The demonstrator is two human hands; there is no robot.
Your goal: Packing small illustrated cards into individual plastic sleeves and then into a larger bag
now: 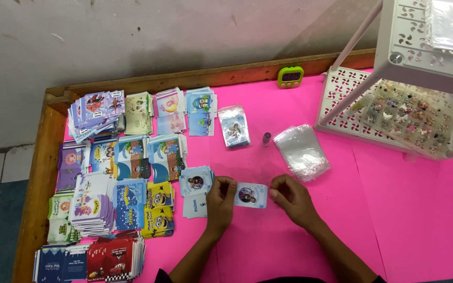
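Both hands hold a small light-blue picture card (pixel 251 195) low over the pink table top (pixel 342 220). My left hand (pixel 220 202) pinches its left edge. My right hand (pixel 289 198) grips its right edge with curled fingers. Just left of my left hand lies a small stack of similar blue cards (pixel 195 183), with another pale card (pixel 195 205) below it. A pile of clear plastic sleeves (pixel 302 151) lies just beyond my right hand.
Several stacks of colourful cartoon cards (pixel 116 178) cover the table's left side. A wrapped card pack (pixel 234 126), a small bottle (pixel 266 138) and a green timer (pixel 290 76) sit farther back. A white rack (pixel 394 99) with a tray of small trinkets stands at the right.
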